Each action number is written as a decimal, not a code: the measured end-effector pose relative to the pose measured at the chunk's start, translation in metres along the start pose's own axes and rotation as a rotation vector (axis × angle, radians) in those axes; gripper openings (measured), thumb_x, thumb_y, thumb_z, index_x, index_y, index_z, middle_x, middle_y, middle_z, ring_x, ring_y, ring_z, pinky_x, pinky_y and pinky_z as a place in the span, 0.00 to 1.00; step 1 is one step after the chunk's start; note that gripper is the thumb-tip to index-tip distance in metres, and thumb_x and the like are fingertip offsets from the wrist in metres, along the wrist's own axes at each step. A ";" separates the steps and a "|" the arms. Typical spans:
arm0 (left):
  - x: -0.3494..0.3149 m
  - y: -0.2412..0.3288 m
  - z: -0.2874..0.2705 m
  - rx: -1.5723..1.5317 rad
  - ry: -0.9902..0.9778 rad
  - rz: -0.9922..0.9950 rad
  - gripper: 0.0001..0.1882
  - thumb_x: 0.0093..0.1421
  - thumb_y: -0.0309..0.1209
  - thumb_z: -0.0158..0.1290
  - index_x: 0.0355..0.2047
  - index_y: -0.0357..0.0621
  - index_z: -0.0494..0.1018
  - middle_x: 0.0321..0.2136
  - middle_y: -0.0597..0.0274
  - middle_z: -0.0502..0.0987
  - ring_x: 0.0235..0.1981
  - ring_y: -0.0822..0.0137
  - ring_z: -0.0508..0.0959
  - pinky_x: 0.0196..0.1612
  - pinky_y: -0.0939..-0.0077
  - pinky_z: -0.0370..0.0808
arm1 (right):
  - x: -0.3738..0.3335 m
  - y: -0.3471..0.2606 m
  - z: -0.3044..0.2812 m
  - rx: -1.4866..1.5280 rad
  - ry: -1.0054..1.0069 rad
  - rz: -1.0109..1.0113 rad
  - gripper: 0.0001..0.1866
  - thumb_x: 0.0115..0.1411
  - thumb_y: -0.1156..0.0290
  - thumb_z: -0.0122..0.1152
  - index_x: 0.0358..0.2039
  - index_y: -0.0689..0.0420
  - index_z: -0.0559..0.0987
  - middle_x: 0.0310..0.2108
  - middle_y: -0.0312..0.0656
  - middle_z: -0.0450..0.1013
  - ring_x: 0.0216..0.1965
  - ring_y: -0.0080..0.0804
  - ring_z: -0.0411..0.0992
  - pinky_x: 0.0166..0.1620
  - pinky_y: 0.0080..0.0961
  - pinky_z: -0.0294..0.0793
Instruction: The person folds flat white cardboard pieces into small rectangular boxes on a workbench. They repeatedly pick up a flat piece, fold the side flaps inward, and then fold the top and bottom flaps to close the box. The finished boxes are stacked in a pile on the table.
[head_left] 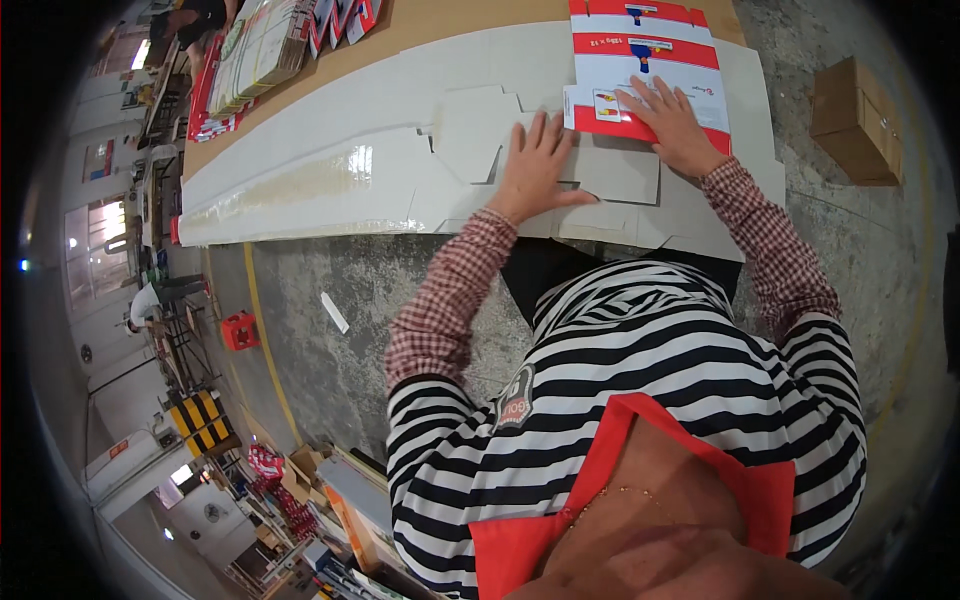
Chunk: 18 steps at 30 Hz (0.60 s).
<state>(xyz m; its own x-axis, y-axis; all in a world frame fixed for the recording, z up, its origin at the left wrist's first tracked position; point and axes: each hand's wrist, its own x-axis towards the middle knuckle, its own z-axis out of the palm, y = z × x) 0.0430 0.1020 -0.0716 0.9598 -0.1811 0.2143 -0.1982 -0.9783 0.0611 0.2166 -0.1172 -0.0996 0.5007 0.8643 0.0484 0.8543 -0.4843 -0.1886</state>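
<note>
My left hand (540,165) lies with its fingers spread on a plain pale cardboard blank (482,130) with cut, stepped edges. My right hand (675,125) rests open, palm down, on the lower part of a red and white printed carton blank (690,75). The printed blank shows a blue and red tool picture and lies at the far right of the table. A plain grey flap (632,178) shows between the hands, nearer my body. Neither hand has its fingers closed round anything.
Bundled flat cartons (262,55) are stacked at the far left, beside folded red and white pieces (340,22). A brown cardboard box (855,122) stands on the floor at the right. A red stool (238,331) and another person (160,298) are off to the left.
</note>
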 end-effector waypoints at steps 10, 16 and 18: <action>0.085 -0.071 -0.031 -0.536 -0.693 -0.076 0.18 0.57 0.42 0.58 0.32 0.35 0.79 0.18 0.54 0.76 0.26 0.63 0.78 0.34 0.68 0.74 | -0.021 0.015 -0.031 0.623 0.477 -0.101 0.36 0.65 0.62 0.52 0.70 0.47 0.52 0.72 0.44 0.43 0.71 0.47 0.43 0.71 0.45 0.40; 0.050 -0.129 -0.014 -0.711 -0.462 -0.422 0.18 0.52 0.41 0.65 0.36 0.41 0.78 0.19 0.62 0.77 0.27 0.63 0.79 0.31 0.70 0.76 | -0.012 0.007 0.002 -0.052 0.169 -0.063 0.36 0.63 0.44 0.48 0.69 0.42 0.57 0.72 0.45 0.44 0.72 0.51 0.39 0.70 0.52 0.39; 0.014 -0.139 -0.010 -0.911 -0.501 -0.663 0.17 0.50 0.37 0.67 0.35 0.40 0.77 0.19 0.63 0.77 0.25 0.65 0.79 0.29 0.71 0.76 | -0.015 0.009 0.003 0.062 0.156 -0.068 0.31 0.62 0.51 0.54 0.62 0.50 0.66 0.63 0.47 0.58 0.65 0.47 0.53 0.67 0.46 0.50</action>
<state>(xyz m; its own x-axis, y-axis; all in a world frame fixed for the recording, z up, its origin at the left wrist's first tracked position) 0.0820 0.2365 -0.0673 0.8580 0.1077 -0.5023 0.4824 -0.5049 0.7158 0.2164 -0.1337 -0.1046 0.4616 0.8610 0.2135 0.8792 -0.4120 -0.2393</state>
